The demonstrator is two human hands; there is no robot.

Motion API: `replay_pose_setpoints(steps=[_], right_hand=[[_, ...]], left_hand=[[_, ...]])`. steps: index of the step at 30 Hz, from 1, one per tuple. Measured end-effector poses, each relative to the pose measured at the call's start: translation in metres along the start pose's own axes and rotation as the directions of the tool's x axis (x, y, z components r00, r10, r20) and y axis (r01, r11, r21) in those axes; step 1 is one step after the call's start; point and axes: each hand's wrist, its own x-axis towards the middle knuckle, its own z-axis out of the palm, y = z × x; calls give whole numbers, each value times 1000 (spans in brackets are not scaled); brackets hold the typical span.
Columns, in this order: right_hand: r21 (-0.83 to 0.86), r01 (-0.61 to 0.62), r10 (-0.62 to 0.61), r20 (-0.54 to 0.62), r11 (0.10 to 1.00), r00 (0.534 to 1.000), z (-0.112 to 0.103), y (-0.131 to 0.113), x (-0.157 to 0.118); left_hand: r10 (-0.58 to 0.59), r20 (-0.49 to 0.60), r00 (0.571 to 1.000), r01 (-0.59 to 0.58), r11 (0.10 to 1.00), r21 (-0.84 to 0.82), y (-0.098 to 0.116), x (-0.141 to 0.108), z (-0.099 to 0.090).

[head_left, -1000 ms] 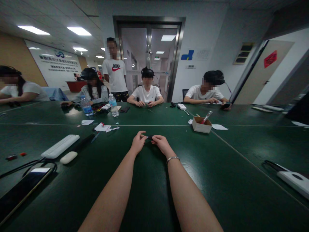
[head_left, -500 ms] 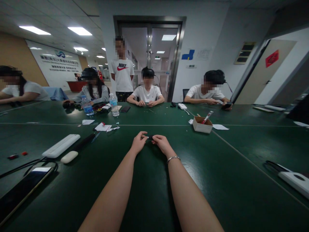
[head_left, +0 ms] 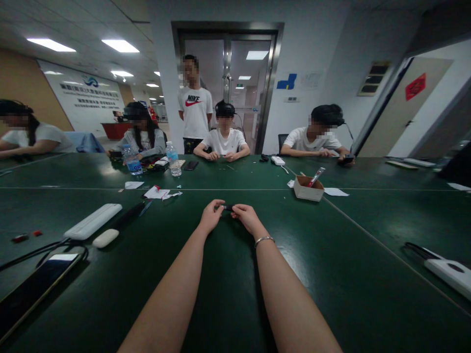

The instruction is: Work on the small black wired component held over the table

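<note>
Lying nearest, at the left, a phone (head_left: 39, 287) rested on the green table (head_left: 228, 294) beside a looped black cable (head_left: 33, 257), with a pale oval case (head_left: 106, 239) just past it; all were well apart from the hands, so a snag there seemed unlikely. Near the middle, a small dark object (head_left: 228, 208) sat between the hands; whether it touched the tabletop was unclear. The right hand (head_left: 247, 217) pinched its right end between thumb and fingers. The left hand (head_left: 211, 217) had its thumb at the other end and a forefinger extended above; I could not tell whether those fingers gripped or merely touched. If that contact was light, an uneven push or twist might have made the piece slip or spring out of the right pinch. Being small and dark, it could have been hard to spot on the table, or skidded toward the paper scraps (head_left: 157, 193) or the small box (head_left: 308, 193). Beyond, two bottles (head_left: 173, 161) and the seated co-workers (head_left: 226, 141) seemed too distant to interfere.
</note>
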Motion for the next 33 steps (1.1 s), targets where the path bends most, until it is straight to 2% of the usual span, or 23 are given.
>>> replay_pose_setpoints(steps=[4, 8, 10, 13, 16, 19, 21, 26, 30, 33], right_hand=[[9, 4, -4, 14, 1000, 1000, 0, -1, -1], [35, -11, 12, -21, 999, 1000, 0, 0, 1], [33, -8, 9, -18, 999, 1000, -1, 1, 1], [13, 3, -3, 9, 1000, 1000, -2, 1, 1], [2, 4, -4, 6, 1000, 1000, -2, 2, 2], [1, -2, 2, -22, 1000, 1000, -1, 2, 2], [0, -1, 1, -24, 1000, 1000, -1, 2, 2], [-16, 12, -12, -4, 1000, 1000, -1, 2, 2], [13, 6, -6, -48, 1000, 999, -1, 3, 4], [36, 11, -8, -85, 999, 996, 0, 4, 5]], left_hand=[[-7, 2, 1000, 7, 1000, 2, -5, 2, 2], [78, -24, 997, -78, 996, 40, -8, 2, 4], [98, -3, 995, -98, 994, 38, -8, 1, 3], [48, 43, 998, -50, 998, 33, -7, 0, 3], [9, 33, 999, -10, 999, 41, -7, -1, 3], [49, -5, 999, -48, 997, 52, -7, 0, 4], [62, 7, 998, -62, 996, 58, -9, 0, 4], [14, 39, 999, -16, 998, 60, -9, 1, 3], [60, -19, 998, -59, 997, 53, -7, 1, 3], [87, -22, 996, -85, 995, 58, -7, 1, 3]])
